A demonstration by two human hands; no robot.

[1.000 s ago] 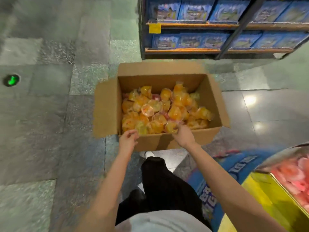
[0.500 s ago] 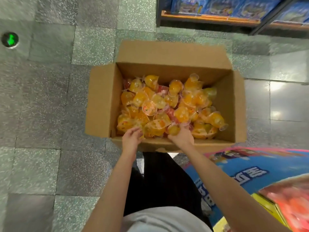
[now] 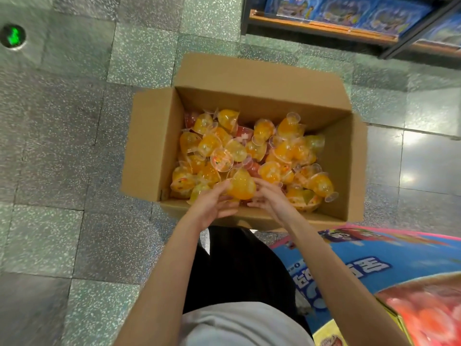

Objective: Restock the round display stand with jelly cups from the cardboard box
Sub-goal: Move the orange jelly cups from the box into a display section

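An open cardboard box [image 3: 154, 146] stands on the floor, filled with several orange and a few red jelly cups [image 3: 252, 148]. At the box's near edge, my left hand [image 3: 212, 203] and my right hand [image 3: 268, 198] are cupped from both sides around one orange jelly cup [image 3: 242, 187], lifted slightly above the pile. The round display stand [image 3: 374, 268], blue with a pink rim, shows at the lower right, with reddish cups [image 3: 424, 313] in a yellow-edged compartment.
Grey-green speckled floor tiles surround the box. A shelf unit [image 3: 349, 28] with blue packaged goods stands beyond the box at the upper right. A green floor light [image 3: 13, 37] glows at the upper left. My dark trousers [image 3: 237, 265] are just below the box.
Both hands reached into the near side of the box and came together around one orange cup, raising it. The camera view tilted further down over the box.
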